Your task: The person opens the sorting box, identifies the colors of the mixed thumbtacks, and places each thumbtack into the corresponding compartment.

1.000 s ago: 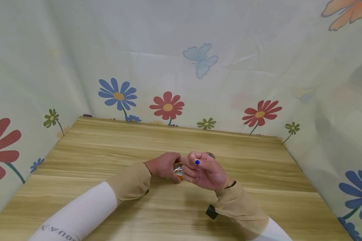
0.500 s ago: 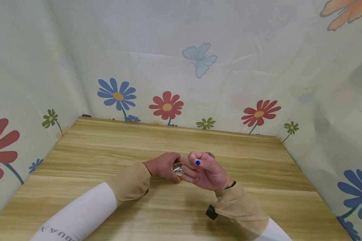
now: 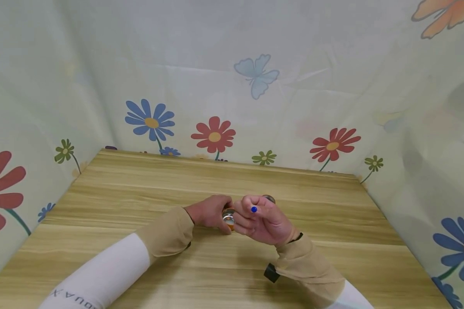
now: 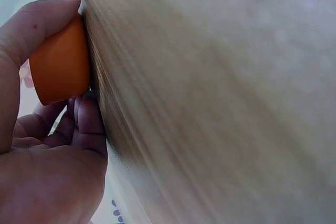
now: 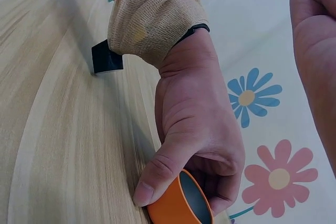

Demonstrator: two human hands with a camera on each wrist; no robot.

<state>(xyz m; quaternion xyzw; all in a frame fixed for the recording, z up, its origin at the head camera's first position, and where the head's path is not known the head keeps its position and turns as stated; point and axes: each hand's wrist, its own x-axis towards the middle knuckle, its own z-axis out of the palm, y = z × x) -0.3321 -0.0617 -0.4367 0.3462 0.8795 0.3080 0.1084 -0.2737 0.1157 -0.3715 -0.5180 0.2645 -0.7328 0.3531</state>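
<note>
My left hand (image 3: 209, 211) grips a small round orange cup (image 4: 62, 62) by its sides, low against the wooden tabletop. Thumb and fingers lie on opposite sides of its wall. From the head its inside looks shiny and silvery; the right wrist view shows a dark grey inside. Just right of the cup and above it, my right hand (image 3: 264, 219) is curled, with thumb and index finger pinching a small thing with a round blue end (image 3: 254, 209). The rest of that thing is hidden in the hand. Only part of the right hand (image 5: 317, 40) enters the right wrist view.
A dark round object (image 3: 270, 198) stands behind the right hand, mostly covered by it. The wood-grain table (image 3: 139, 189) is bounded by a flowered cloth backdrop (image 3: 178, 77) behind and at both sides. A black block (image 3: 271, 272) hangs under the right wrist.
</note>
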